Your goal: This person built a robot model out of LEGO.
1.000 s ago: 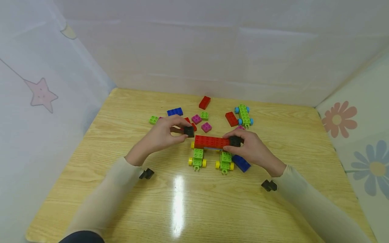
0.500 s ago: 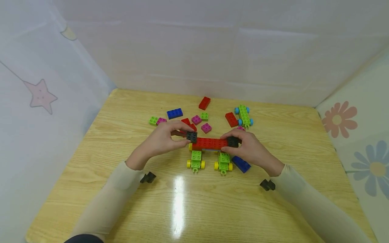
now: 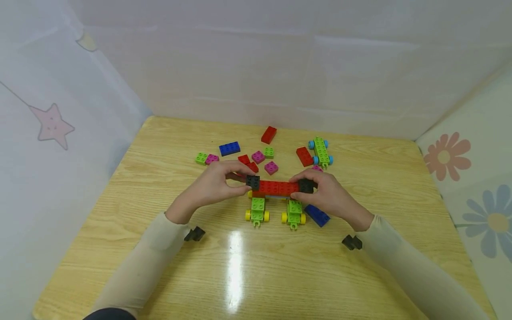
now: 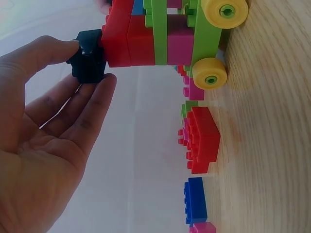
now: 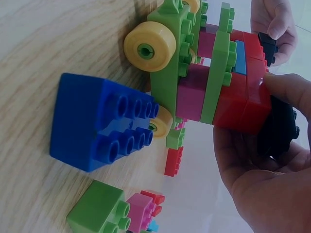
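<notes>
Two light-green wheeled bases (image 3: 258, 204) with yellow wheels stand side by side. They carry a stack of pink, green and blue bricks topped by a row of red bricks (image 3: 276, 188). My left hand (image 3: 212, 184) pinches a black studded brick (image 4: 89, 56) between thumb and fingers, right at the left end of the red row. At the other end, a second black brick (image 5: 278, 127) sits against the red row. My right hand (image 3: 326, 191) grips this end, its thumb and fingers around the red and black bricks. Its palm partly hides that black brick in the head view.
A loose blue brick (image 3: 317, 215) lies just right of the build. Behind it are scattered red, pink and green bricks, another blue brick (image 3: 230, 148) and a green wheeled base (image 3: 321, 151) with light-blue wheels. A white cloth backdrop (image 3: 256, 75) rises behind the table.
My left hand has brought its black brick rightward and nearer, from beside the red row onto its left end. The build and my right hand have shifted slightly left.
</notes>
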